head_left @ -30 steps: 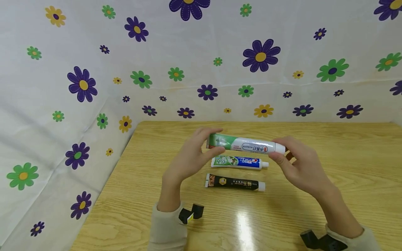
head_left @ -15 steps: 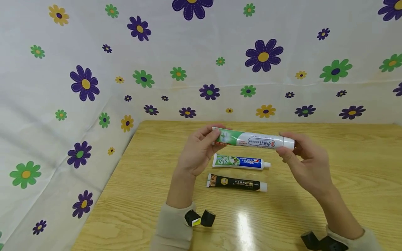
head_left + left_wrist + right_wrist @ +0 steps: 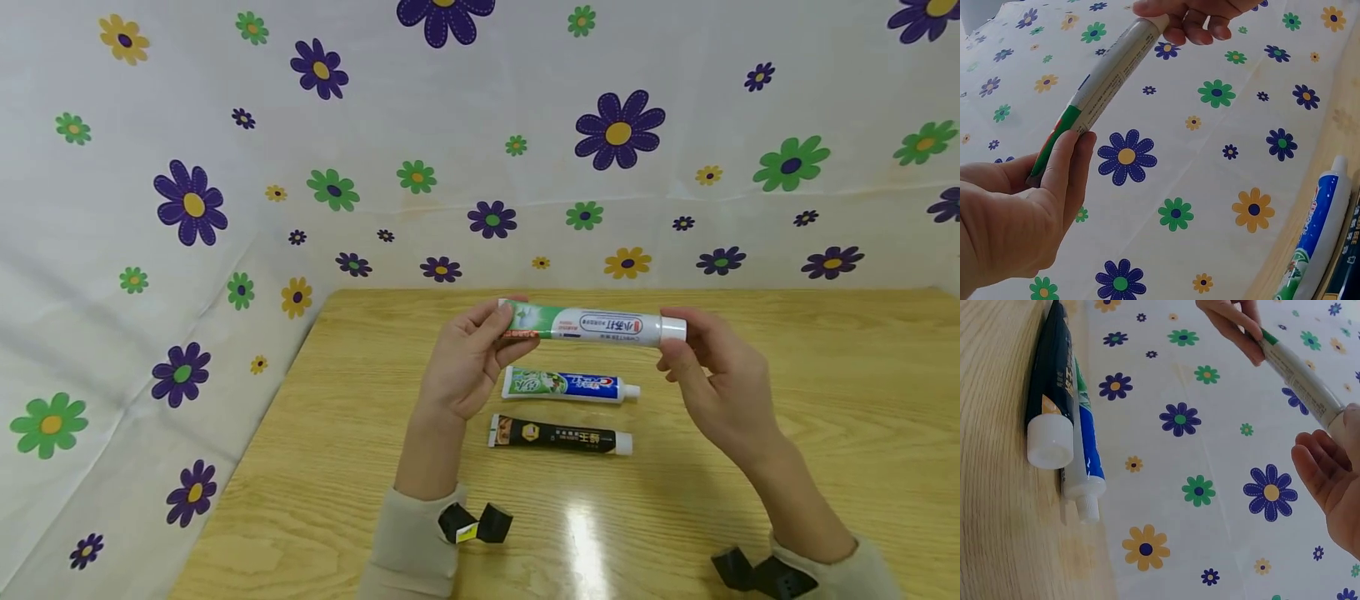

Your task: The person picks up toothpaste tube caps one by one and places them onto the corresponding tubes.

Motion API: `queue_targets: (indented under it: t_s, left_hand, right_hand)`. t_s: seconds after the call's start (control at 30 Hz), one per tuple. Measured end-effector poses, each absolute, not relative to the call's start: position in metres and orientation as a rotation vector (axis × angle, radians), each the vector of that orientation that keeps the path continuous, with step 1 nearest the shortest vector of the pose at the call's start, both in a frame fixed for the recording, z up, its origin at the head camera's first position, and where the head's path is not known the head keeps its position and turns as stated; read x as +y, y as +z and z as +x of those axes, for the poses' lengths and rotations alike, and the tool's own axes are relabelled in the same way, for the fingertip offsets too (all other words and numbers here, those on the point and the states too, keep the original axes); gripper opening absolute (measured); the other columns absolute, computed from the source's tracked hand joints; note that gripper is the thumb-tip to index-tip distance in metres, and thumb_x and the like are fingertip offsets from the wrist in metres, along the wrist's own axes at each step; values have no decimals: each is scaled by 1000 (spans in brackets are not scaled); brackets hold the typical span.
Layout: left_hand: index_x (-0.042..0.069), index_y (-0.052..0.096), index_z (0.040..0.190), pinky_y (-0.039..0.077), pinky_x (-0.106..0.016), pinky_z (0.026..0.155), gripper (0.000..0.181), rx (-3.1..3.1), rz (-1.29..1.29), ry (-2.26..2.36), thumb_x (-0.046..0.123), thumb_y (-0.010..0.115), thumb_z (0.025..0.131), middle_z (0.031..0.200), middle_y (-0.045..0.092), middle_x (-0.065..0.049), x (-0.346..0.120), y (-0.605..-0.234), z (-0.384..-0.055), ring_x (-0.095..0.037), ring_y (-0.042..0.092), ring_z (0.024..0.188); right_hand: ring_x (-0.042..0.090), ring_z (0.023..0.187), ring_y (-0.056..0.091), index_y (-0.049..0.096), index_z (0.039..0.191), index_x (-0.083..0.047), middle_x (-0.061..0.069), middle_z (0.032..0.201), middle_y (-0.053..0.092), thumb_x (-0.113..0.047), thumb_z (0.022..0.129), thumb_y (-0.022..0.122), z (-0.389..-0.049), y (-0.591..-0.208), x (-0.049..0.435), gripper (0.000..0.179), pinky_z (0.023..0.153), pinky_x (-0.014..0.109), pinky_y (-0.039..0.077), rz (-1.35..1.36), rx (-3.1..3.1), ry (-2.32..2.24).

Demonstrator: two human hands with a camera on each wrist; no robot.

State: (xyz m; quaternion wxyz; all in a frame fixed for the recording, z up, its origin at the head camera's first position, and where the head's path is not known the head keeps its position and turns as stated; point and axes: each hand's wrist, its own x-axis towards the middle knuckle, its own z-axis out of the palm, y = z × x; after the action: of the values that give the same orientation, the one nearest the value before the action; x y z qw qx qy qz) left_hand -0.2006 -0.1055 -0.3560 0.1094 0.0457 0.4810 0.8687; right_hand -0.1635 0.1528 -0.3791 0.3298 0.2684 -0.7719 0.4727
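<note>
A white and green toothpaste tube (image 3: 600,325) is held up over the table, lying nearly level with its cap to the right. My left hand (image 3: 465,358) pinches its flat green end between thumb and fingers. At the other end, my right hand (image 3: 723,383) grips the white cap (image 3: 673,328) with thumb and index finger. In the left wrist view, small print shows along the side of the tube (image 3: 1110,72). The right wrist view has the right hand (image 3: 1335,475) around the cap end, its other fingers loosely bent.
Below the hands, a blue and green toothpaste tube (image 3: 562,385) and a black toothpaste tube (image 3: 562,435) lie parallel on the wooden table (image 3: 360,417), white caps to the right. A white flower-patterned cloth (image 3: 450,108) hangs behind the table and along its left side.
My left hand has shifted from spread fingers around the green end to a pinch on it. The right fingers have moved onto the cap. The tube rose slightly.
</note>
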Motion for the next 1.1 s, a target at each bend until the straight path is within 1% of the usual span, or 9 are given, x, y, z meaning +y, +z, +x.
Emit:
queue_targets:
  t_s: [0.1,0.2,0.37,0.47,0.53,0.63,0.77,0.9,1.1]
  left_hand:
    - [-19,44,135,56,-25,83,36,1404,160,2534,0,43,104,117,59,-18,-106,-353,-198,-19,71,93]
    - [-18,44,136,56,-25,83,36,1395,156,2530,-1,44,104,120,59,-19,-106,-351,-196,-20,71,94]
    - [-18,45,136,56,-25,83,36,1411,164,2522,-1,45,104,120,61,-16,-104,-349,-194,-20,71,95]
    - [-19,45,135,56,-25,82,36,1428,183,2517,-2,44,104,118,62,-16,-103,-349,-192,-20,71,94]
    - [-20,45,135,56,-25,81,36,1442,203,2517,-3,44,103,118,62,-16,-102,-349,-192,-20,72,92]
    - [-21,45,134,56,-26,82,36,1489,240,2516,-4,44,103,119,61,-17,-97,-349,-190,-19,72,92]
    - [-21,48,132,56,-29,85,34,1587,286,2508,-5,45,102,123,61,-18,-87,-349,-186,-16,72,92]
    - [-20,53,129,55,-30,87,32,1650,325,2527,-5,48,101,120,64,-15,-77,-352,-185,-16,71,95]
    - [-18,52,131,53,-35,93,33,1743,481,2537,-4,48,101,123,62,-32,-73,-358,-185,-26,67,111]
  right_hand:
    - [-4,70,54,58,114,13,17,87,66,-36,103,50,-166,-379,157,51,60,7,46,703,-2029,1110]
    - [2,63,48,56,105,12,13,79,61,-50,102,40,-168,-380,160,64,51,10,40,698,-2053,976]
    - [6,56,37,53,92,4,8,72,54,-56,104,30,-171,-384,163,65,44,18,28,712,-2073,852]
    - [3,55,36,51,84,-1,3,69,51,-56,104,31,-172,-387,163,62,43,17,27,726,-2064,916]
    - [1,53,36,51,80,-2,1,64,50,-52,105,35,-172,-389,161,58,42,17,27,719,-2033,1021]
    - [0,50,33,51,75,-2,-3,57,44,-33,105,39,-171,-392,158,46,40,19,25,660,-1968,1225]
    - [3,45,28,47,62,1,-7,52,39,-11,94,38,-170,-394,154,35,37,23,18,508,-1818,1535]
    - [8,42,25,39,53,1,-7,48,38,-6,91,38,-170,-391,151,38,36,26,13,372,-1687,1768]
    - [11,40,22,40,52,-2,-5,43,35,-5,92,39,-165,-383,148,40,37,29,9,153,-1709,1942]
